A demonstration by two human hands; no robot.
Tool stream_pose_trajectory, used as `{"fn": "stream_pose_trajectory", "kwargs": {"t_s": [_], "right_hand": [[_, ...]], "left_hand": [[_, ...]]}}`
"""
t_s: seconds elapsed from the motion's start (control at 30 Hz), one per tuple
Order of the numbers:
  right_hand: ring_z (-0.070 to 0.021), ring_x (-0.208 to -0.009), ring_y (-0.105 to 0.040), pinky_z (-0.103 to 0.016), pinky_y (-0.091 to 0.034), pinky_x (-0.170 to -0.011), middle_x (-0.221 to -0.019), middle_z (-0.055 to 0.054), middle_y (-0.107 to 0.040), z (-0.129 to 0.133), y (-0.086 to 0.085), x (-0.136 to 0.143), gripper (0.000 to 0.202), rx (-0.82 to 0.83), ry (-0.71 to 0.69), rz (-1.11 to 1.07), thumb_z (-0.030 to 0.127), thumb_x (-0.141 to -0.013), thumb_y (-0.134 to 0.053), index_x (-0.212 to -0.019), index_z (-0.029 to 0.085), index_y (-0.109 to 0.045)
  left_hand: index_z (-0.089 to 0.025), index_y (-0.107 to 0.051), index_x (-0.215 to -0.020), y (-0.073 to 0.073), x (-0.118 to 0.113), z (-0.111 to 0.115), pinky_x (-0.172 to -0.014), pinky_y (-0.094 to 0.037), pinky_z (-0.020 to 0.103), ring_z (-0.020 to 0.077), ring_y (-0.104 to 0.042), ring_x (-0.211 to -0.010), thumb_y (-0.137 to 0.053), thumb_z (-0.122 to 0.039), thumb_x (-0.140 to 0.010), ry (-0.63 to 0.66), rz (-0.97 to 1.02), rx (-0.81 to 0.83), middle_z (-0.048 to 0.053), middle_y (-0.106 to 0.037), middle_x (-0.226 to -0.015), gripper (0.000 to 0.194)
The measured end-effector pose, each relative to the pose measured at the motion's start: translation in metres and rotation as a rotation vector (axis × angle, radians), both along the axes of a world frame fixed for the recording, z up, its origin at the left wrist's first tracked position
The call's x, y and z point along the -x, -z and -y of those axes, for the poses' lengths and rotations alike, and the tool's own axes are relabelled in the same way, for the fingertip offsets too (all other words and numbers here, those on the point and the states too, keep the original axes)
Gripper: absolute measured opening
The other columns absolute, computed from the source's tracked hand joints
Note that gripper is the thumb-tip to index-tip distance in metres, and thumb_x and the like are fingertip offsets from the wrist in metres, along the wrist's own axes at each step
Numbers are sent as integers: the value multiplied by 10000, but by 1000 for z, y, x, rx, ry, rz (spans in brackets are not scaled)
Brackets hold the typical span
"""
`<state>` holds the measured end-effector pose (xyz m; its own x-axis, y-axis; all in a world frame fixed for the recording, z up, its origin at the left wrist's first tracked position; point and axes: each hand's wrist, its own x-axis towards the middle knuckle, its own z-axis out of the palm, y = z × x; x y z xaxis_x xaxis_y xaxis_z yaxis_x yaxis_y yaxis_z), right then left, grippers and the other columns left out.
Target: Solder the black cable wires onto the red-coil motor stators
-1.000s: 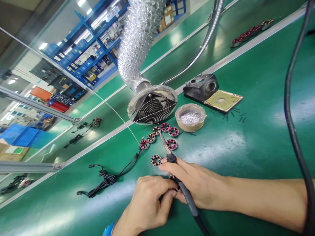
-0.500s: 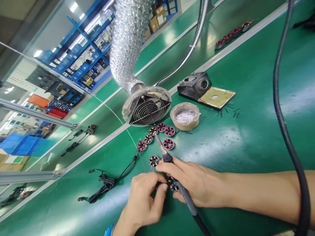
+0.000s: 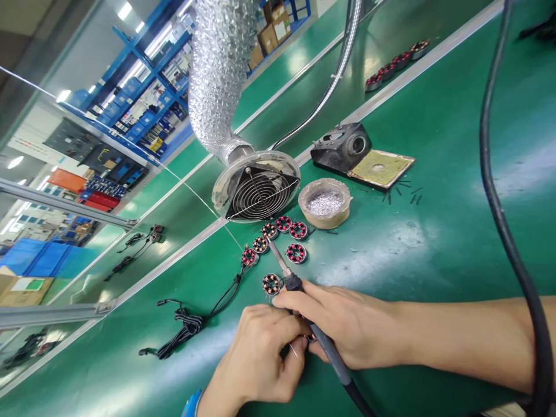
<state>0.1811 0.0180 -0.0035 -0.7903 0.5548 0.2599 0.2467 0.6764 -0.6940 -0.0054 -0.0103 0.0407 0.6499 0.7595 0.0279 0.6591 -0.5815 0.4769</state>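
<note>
Right hand [image 3: 347,327]: fingers wrapped around the iron [image 3: 304,307], held like a pen. Shaft points to 11 o'clock; tip [image 3: 273,249] sits among the loose coils.
Left hand [image 3: 260,362]: fingers pressed together, pinching a small coil [image 3: 309,336] with a thin wire lead [image 3: 294,350] showing below the thumb. The coil is mostly hidden between both hands.
Coil location: on the desk [image 3: 434,249] at 6 o'clock from the fan [image 3: 256,188], touching both hands.
Loose coils: one [image 3: 271,284] just beside the iron grip at 10 o'clock; five more [image 3: 296,253] near the fan.
Risk, burn: the hot shaft lies close to the left fingertips. A slip while both hands work the coil could bring skin onto metal, in my judgement.
Risk, coil damage: the tip rests near finished coils. A sideways drift could scorch a winding or push one away.
Risk, lead: the thin wire could bend or break if the pinch twists it.
Risk, cord: the thick black cable [image 3: 499,220] hangs across the view at 3 o'clock. A drag on it could jerk the iron.
Risk, harness: the black wire bundle [image 3: 186,324] lies at 9 o'clock, near the left wrist. A sweep could snag it.
Other items: solder dish [image 3: 324,202] and iron stand [image 3: 343,147] at 1 o'clock, well apart from the hands.
</note>
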Motion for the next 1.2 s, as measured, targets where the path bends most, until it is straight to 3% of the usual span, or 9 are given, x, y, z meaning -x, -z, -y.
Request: {"fn": "stream_pose_trajectory", "kwargs": {"t_s": [0.17,0.4,0.5,0.6,0.73,0.83,0.97,1.07,1.2], "right_hand": [[-255,-752,-666,-349,-532,-607,-975,-101,-594,0,-1,0,480,18,-31,-18,103,-828,-582,-1282,123,-428],[-237,-767,-664,-336,-533,-635,-1004,-99,-584,0,3,-1,486,30,-9,-50,101,-824,-576,-1286,141,-432],[-227,-755,-667,-313,-530,-625,-994,-83,-577,-1,5,-1,538,30,22,-47,96,-796,-588,-1302,167,-421],[-197,-686,-646,-291,-515,-596,-963,-53,-564,-2,5,-3,618,28,46,-50,65,-744,-592,-1318,193,-403],[-205,-696,-645,-295,-507,-588,-995,-73,-574,-3,4,-6,629,-2,32,-67,58,-750,-577,-1337,186,-390],[-213,-765,-660,-289,-516,-620,-1050,-87,-581,-2,4,-8,625,16,32,-71,59,-775,-553,-1360,196,-378],[-203,-722,-645,-286,-514,-592,-1060,-93,-577,-2,5,-9,691,32,15,-80,37,-734,-560,-1376,191,-356],[-216,-713,-646,-304,-521,-585,-1053,-93,-578,-1,6,-10,728,27,4,-79,23,-713,-556,-1388,197,-345],[-230,-831,-663,-320,-546,-676,-1105,-100,-578,-2,8,-9,758,57,28,-88,27,-728,-560,-1428,210,-337]], "left_hand": [[-195,-593,-610,2,-4,4,-520,-358,251,144,-607,-518,-494,-126,-720,-120,39,49,6,-661,-572,163],[-188,-521,-636,6,-9,7,-504,-319,222,107,-486,-471,-474,-108,-747,-181,104,34,-16,-556,-532,145],[-194,-474,-676,8,0,5,-464,-256,213,90,-351,-442,-462,-134,-786,-243,150,268,-56,-418,-512,126],[-198,-459,-679,10,13,2,-447,-216,211,90,-284,-443,-463,-215,-800,-384,269,508,-77,-330,-496,122],[-183,-510,-666,8,15,0,-485,-199,231,96,-252,-482,-544,-320,-781,-538,243,531,-83,-284,-493,182],[-179,-525,-662,5,5,0,-481,-165,241,93,-224,-488,-618,-400,-790,-561,136,651,-84,-278,-505,272],[-186,-454,-628,4,2,-4,-485,-186,227,87,-240,-513,-613,-698,-747,-545,366,877,-66,-334,-549,549],[-177,-466,-629,7,8,-8,-498,-197,223,87,-231,-531,-606,-781,-703,-584,463,848,-69,-314,-552,624],[-156,-574,-706,14,7,-10,-526,-267,227,114,-338,-577,-539,-663,-843,-612,363,657,-32,-415,-589,526]]}}
